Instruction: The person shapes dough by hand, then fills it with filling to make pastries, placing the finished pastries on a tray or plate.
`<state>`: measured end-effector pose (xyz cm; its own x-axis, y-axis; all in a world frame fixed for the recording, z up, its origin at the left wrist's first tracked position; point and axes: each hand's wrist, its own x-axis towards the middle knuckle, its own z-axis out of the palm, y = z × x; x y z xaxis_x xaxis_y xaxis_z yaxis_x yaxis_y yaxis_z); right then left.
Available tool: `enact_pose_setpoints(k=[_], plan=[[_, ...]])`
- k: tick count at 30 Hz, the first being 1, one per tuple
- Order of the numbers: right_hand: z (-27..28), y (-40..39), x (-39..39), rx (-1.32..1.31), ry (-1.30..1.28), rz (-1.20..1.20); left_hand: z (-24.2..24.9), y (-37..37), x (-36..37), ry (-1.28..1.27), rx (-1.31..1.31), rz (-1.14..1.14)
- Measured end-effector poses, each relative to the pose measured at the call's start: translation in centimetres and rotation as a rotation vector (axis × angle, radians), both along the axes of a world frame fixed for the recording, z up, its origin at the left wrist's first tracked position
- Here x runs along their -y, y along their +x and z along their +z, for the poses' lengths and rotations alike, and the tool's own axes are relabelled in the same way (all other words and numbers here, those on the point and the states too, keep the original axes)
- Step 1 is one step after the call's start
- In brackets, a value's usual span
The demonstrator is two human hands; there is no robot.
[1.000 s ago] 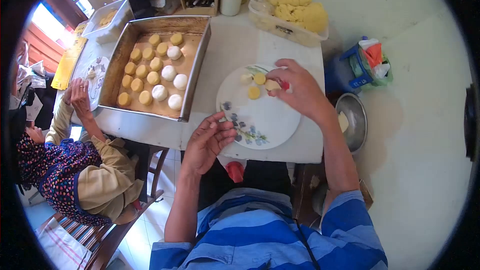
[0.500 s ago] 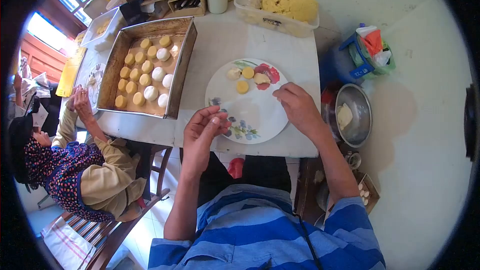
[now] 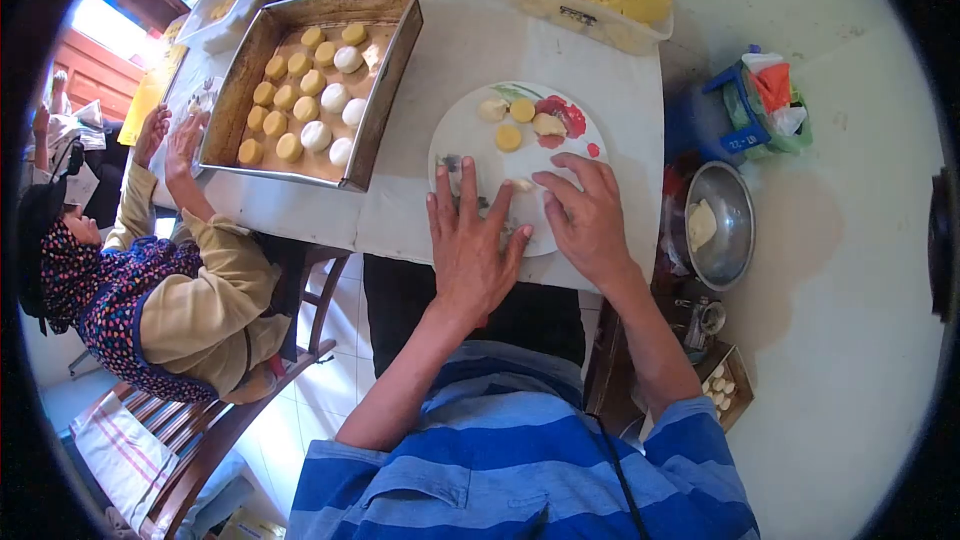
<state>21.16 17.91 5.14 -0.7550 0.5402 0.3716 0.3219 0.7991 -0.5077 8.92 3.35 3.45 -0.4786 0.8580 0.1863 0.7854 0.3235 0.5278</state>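
Observation:
My left hand (image 3: 470,240) lies spread over the front of the floral plate (image 3: 455,135), its index fingertip by a small pale dough piece (image 3: 522,185). My right hand (image 3: 585,215) is on the other side of that piece, fingers bent and apart, index fingertip close to it. Farther back on the plate are two yellow discs (image 3: 508,138) and two pale dough lumps (image 3: 549,125). A metal tray (image 3: 385,105) to the left holds several yellow discs (image 3: 288,147) and several white rounds (image 3: 316,136).
A tub (image 3: 590,28) of yellow dough stands at the back. Right of the table are a blue bin (image 3: 735,110), a metal bowl (image 3: 738,225) with dough and a box (image 3: 740,402) of pale pieces. A co-worker (image 3: 190,290) sits at left, hands raised near the table.
Both hands have come down onto the plate, the left one spreading its fingers. A small pale dough piece now shows between them. The view has shifted, and the co-worker's hands have moved apart.

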Motion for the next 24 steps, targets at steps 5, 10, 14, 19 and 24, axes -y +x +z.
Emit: enact_pose_setpoints(k=[5,10,14,19,24], plan=[[-0.4,1.1,0.2,0.264,0.188,0.074,-0.5,-0.2,-0.6,-0.005,0.005,-0.036],[0.1,0.9,0.1,0.351,0.172,0.069,0.1,-0.6,-0.6,-0.026,-0.003,-0.056],[0.2,1.1,-0.5,0.322,0.079,0.071,-0.1,-0.7,-0.6,-0.019,-0.046,-0.116],[0.1,1.0,-0.3,0.373,0.142,0.062,0.5,-1.2,-0.6,-0.023,-0.082,-0.119],[0.2,0.6,-0.5,0.392,0.122,0.072,0.3,-2.1,-1.4,0.02,-0.107,-0.149]])
